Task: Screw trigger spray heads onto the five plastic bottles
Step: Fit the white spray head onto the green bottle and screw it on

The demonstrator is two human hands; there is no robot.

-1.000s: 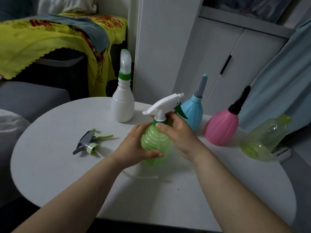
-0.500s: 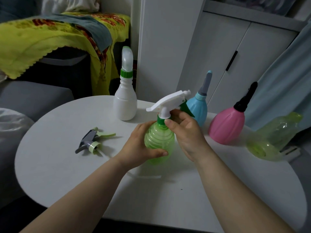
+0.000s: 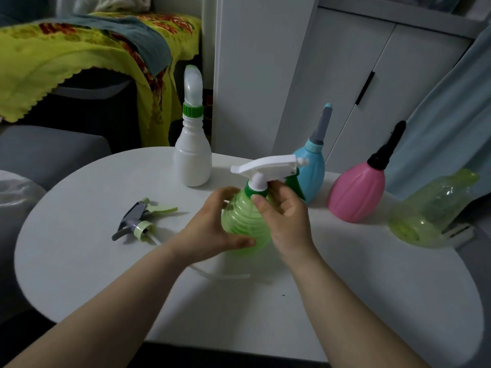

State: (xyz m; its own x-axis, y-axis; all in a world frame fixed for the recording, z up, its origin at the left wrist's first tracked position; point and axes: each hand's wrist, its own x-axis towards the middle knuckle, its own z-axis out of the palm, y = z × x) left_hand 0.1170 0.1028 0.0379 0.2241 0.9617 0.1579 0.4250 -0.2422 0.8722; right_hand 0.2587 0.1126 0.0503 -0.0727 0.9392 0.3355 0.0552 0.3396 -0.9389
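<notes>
Looking down at the round white counter [image 3: 79,274], we find a translucent yellow-green plastic bottle [image 3: 430,216] lying on its side at the right edge. Left of it stand a pink ribbed plastic bottle [image 3: 356,197], a tall white plastic bottle [image 3: 192,163] and a pale blue ribbed plastic bottle [image 3: 312,171], each capped. Near the middle our left grip [image 3: 212,229] wraps the upright translucent green ribbed plastic bottle [image 3: 244,224]. Our right grip [image 3: 287,221] pinches the green collar of the white trigger spray head [image 3: 268,166] on its neck. A loose grey and pale green trigger head [image 3: 138,221] lies apart, to the left.
</notes>
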